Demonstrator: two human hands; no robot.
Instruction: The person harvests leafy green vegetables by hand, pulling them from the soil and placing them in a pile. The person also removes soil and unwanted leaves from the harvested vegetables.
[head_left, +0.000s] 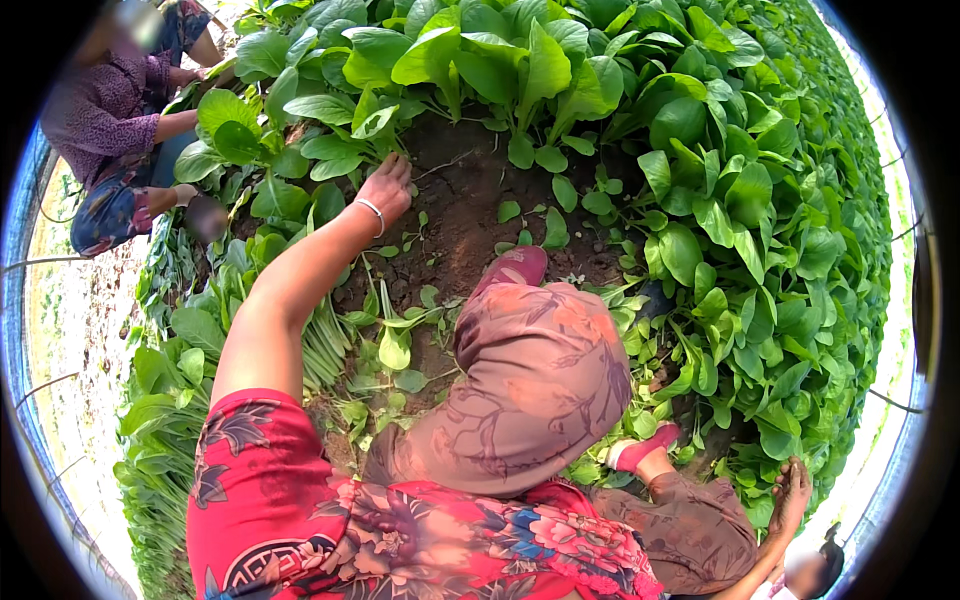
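Observation:
My left hand (388, 187), with a light bracelet at the wrist, reaches to the stem base of a leafy green plant (337, 150) at the edge of the bare soil (457, 202). Its fingers are bent down at the stems; the fingertips and thumb are hidden, so a hold cannot be made out. At the lower right my right hand (793, 487) is raised beside my knee, close to leaves, its fingers a little curled, with nothing seen in it. A loose leafy plant (394, 345) lies on the ground left of my bent knee.
Pulled greens with pale stems (324, 337) lie along my left. Dense standing greens (780, 247) curve across the front and right. A co-worker (112, 120) crouches at upper left with both hands at leaves. Another person (810, 570) is partly visible at lower right. My shoe (517, 264) rests on the soil.

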